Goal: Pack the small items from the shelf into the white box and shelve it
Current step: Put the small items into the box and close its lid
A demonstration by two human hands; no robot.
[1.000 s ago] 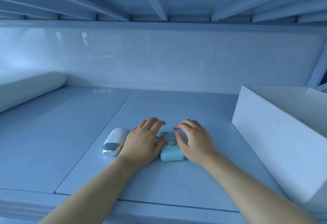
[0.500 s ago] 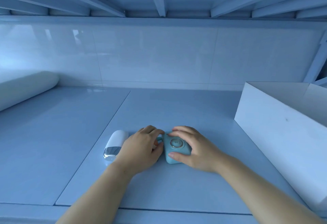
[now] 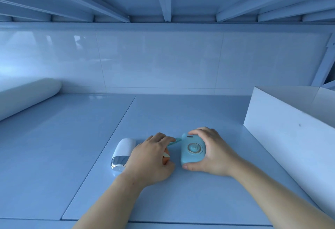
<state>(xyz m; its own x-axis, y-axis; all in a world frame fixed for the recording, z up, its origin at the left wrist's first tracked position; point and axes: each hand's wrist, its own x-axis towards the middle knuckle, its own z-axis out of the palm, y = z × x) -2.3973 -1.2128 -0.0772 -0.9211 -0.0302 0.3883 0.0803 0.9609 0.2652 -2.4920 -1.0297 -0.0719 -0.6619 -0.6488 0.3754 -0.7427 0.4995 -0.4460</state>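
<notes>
The right hand [image 3: 213,153] grips the teal gadget [image 3: 193,150], tipped up on its edge on the shelf [image 3: 181,112], with its long axis pointing away from the person. The white box [image 3: 282,132] lies to the right, nearest that hand. The left hand [image 3: 150,160] curls round a teal strap [image 3: 173,141] (whatever else it covers is hidden), beside a white gadget [image 3: 123,153].

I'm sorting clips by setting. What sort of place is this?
Most likely a storage rack set against a tiled wall: a flat shelf board, the ribbed underside of the shelf above, and glossy wall tiles behind.
</notes>
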